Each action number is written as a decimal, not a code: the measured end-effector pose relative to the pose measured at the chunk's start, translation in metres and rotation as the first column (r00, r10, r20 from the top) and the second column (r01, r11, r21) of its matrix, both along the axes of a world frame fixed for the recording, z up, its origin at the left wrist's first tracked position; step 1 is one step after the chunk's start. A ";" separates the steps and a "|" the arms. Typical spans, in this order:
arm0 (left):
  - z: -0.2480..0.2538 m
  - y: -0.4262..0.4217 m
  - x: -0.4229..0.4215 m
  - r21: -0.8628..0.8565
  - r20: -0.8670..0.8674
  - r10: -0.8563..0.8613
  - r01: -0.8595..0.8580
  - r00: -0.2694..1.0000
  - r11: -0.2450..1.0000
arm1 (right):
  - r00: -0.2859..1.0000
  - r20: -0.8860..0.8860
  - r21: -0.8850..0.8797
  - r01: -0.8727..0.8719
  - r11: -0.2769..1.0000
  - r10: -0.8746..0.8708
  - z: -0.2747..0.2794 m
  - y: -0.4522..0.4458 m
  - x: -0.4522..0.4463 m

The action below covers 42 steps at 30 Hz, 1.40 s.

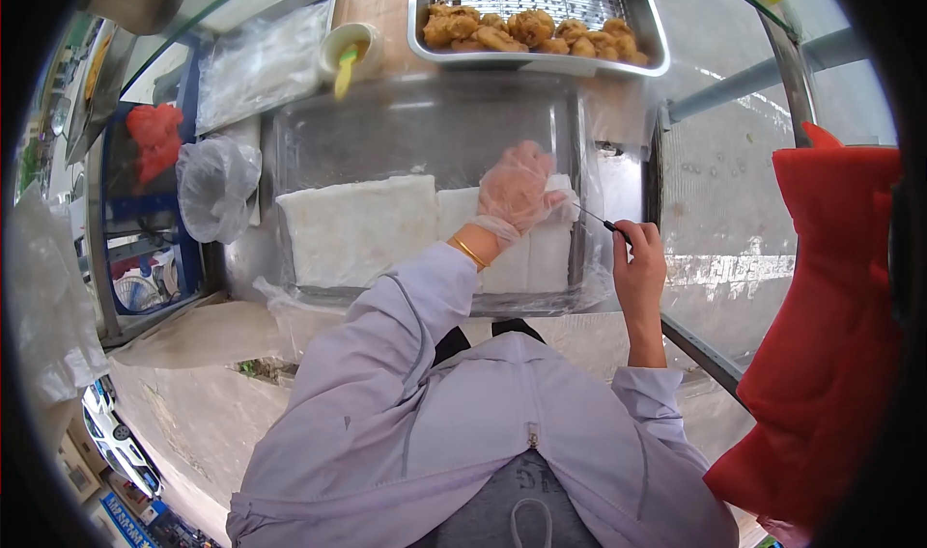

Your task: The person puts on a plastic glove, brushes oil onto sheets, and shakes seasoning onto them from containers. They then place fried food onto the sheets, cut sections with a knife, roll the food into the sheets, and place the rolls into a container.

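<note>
Bare right hand (639,263) pinches a thin metal tool with a slim black handle (616,229), by a wide, shallow, grey metal tray (415,128)

The thumb and fingers are closed together on the handle, just past the tray's right side. The thin end of the tool points left, over the tray's right rim. I can't tell if the tip touches anything.

Over the right part of the tray is the left hand (519,189), in a thin, clear plastic glove. Its fingers curl down by the far right corner of a flat, soft-looking white slab (550,258). I can't tell if they are squeezing it or just resting there.

That slab lies in the tray's near right part, with a faint line running down it. Another flat white slab (362,234) lies in the tray's near left part.

To do this well, I would hold the slab gently, with a flat hand. It looks soft (a hard poke could make it crumble). Gloved fingers should curl back from the sharp-looking tip. Small, slow, straight moves would be best, with the wrist up so that the handle doesn't bump the tray's rim.

Watch the loose sheet of clear plastic (597,285) at the tray's near right corner, too. It could snag on the tool.
</note>
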State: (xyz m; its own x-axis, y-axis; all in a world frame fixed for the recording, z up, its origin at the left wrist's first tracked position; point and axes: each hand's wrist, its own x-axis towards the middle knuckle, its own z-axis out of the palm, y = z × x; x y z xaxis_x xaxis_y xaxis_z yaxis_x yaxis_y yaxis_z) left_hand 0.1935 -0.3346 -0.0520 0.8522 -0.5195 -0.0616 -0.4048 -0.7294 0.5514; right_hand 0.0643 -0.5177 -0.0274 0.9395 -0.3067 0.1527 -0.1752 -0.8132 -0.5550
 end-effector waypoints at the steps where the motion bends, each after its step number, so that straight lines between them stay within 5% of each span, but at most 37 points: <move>1: -0.005 0.001 0.002 -0.025 0.166 -0.166 0.173 0.972 0.985 | 1.000 0.011 0.002 0.002 1.000 -0.002 -0.001 -0.001 0.003; 2: -0.009 0.001 0.002 -0.022 0.326 -0.315 0.340 0.891 0.940 | 1.000 0.010 -0.001 -0.003 1.000 0.003 -0.001 -0.002 0.004; 3: -0.013 -0.001 0.004 -0.026 0.325 -0.307 0.332 0.895 0.943 | 1.000 -0.012 0.014 0.005 1.000 -0.005 -0.001 -0.002 0.005; 5: -0.019 -0.008 0.016 0.002 -0.205 -0.300 0.307 0.931 0.952 | 1.000 -0.024 0.023 0.002 1.000 -0.001 -0.002 -0.004 0.008; 6: -0.014 -0.008 0.022 -0.001 -0.196 -0.295 0.301 0.935 0.954 | 0.999 -0.028 0.053 0.039 0.998 -0.037 -0.003 -0.007 0.007; 8: -0.001 -0.009 0.032 0.139 0.109 -0.138 0.123 0.984 0.983 | 0.998 -0.024 0.073 0.067 0.995 -0.065 -0.005 -0.011 0.005; 11: -0.056 -0.025 0.012 0.024 0.331 -0.218 0.223 0.918 0.975 | 0.990 0.041 0.165 0.125 0.978 -0.133 -0.007 -0.017 0.013; 15: -0.086 -0.028 0.029 0.051 0.404 -0.182 0.177 0.897 0.983 | 0.972 0.225 0.040 0.059 0.997 -0.067 0.040 -0.007 0.083; 16: -0.078 -0.024 0.037 -0.322 0.065 0.172 -0.142 0.983 0.936 | 0.957 0.288 -0.035 0.041 0.999 -0.030 0.052 -0.006 0.105; 17: -0.069 -0.019 0.042 -0.511 -0.371 0.370 -0.520 0.852 0.685 | 0.953 0.303 -0.185 0.049 0.982 0.010 0.060 -0.011 0.126; 18: -0.058 -0.007 0.042 -0.511 -0.372 0.373 -0.523 0.850 0.682 | 0.949 0.312 -0.329 0.056 0.943 0.052 0.067 -0.018 0.147; 19: -0.045 0.013 0.039 -0.615 -0.694 0.140 -0.682 0.707 0.396 | 0.959 0.284 -0.410 0.099 0.907 0.023 0.075 -0.020 0.169; 20: -0.032 0.032 0.036 -0.541 -0.832 -0.206 -0.835 0.515 0.099 | 0.966 0.258 -0.486 0.139 0.863 -0.010 0.079 -0.022 0.190; 21: -0.020 0.051 0.029 -0.541 -0.834 -0.196 -0.835 0.516 0.101 | 0.984 0.180 -0.575 0.113 0.811 -0.010 0.078 -0.023 0.212; 23: -0.003 0.086 0.010 -0.493 -0.869 -0.120 -0.818 0.481 0.296 | 0.996 0.094 -0.641 0.069 0.764 -0.011 0.063 -0.027 0.245; 25: 0.001 0.123 -0.004 -0.481 -0.871 -0.055 -0.824 0.489 0.300 | 0.989 0.010 -0.669 -0.101 0.736 0.144 0.030 -0.027 0.275; 27: 0.013 0.181 -0.008 -0.460 -0.865 0.072 -0.842 0.497 0.283 | 0.990 0.094 -0.468 -0.049 0.882 0.105 0.012 -0.030 0.280; 31: 0.045 0.305 0.003 -0.614 -0.554 0.589 -0.766 0.589 0.188 | 0.973 0.230 0.138 -0.029 0.990 -0.004 -0.019 -0.070 0.262; 33: 0.066 0.364 0.019 -0.654 -0.312 0.824 -0.736 0.473 0.174 | 0.964 0.259 0.287 -0.020 0.958 -0.058 -0.015 -0.064 0.230; 34: 0.047 0.414 0.033 -0.544 0.009 0.923 -0.772 0.385 0.328 | 0.967 0.246 0.380 -0.038 0.924 -0.062 -0.013 -0.052 0.210; 37: 0.043 0.491 0.067 -0.361 0.104 0.889 -0.816 0.446 0.452 | 0.978 0.210 0.552 -0.100 0.828 -0.021 -0.016 0.005 0.148; 39: 0.032 0.470 0.078 -0.274 0.071 0.859 -0.818 0.508 0.506 | 0.997 0.079 0.592 -0.065 0.804 0.022 -0.007 0.065 0.114; 41: 0.050 0.415 0.072 -0.199 0.583 0.597 -0.615 0.551 0.763 | 0.998 -0.016 0.603 -0.039 0.797 0.061 -0.025 0.104 0.090; 42: 0.049 0.385 0.064 -0.223 0.440 0.551 -0.508 0.709 0.832 | 0.997 -0.042 0.583 -0.030 0.812 0.067 -0.027 0.127 0.082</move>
State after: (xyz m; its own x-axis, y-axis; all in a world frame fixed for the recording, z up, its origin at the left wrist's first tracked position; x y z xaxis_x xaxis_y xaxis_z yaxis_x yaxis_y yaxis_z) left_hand 0.2574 0.0505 -0.0026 0.8982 0.0416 0.4376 -0.1861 -0.8659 0.4643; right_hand 0.1466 -0.3905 -0.0540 0.9570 -0.2744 -0.0942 -0.1908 -0.3504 -0.9170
